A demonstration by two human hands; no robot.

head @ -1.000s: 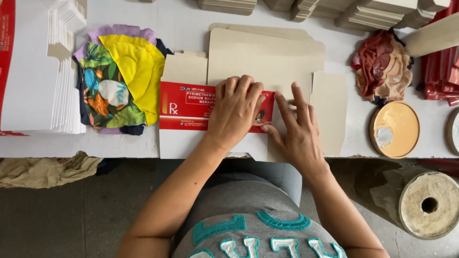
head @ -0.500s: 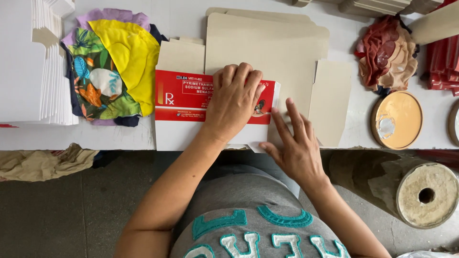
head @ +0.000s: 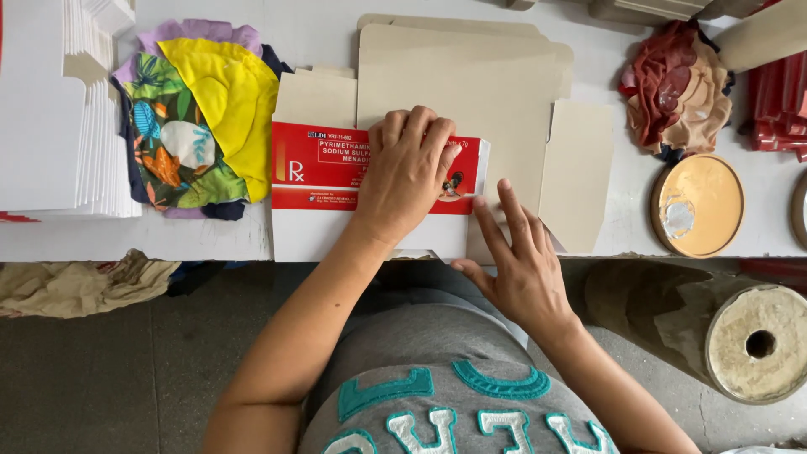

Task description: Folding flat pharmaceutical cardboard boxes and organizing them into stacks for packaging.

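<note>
A flat red-and-white printed carton (head: 319,172) lies folded on the white table (head: 319,34), on top of an unfolded beige carton blank (head: 471,92). My left hand (head: 408,172) presses flat on the carton's right half, fingers spread over the print. My right hand (head: 514,261) rests open at the table's near edge, fingertips touching the beige blank just right of the red carton. Neither hand grips anything.
Colourful cloth rags (head: 197,118) lie left of the carton, beside a stack of white carton blanks (head: 59,118). Right: a reddish rag (head: 677,88), a round glue dish (head: 698,206), red cartons (head: 777,97). A cardboard roll (head: 756,340) stands below the table.
My right hand has slid down and to the right, off the red carton towards the table's edge. My left hand stays pressed on the carton.
</note>
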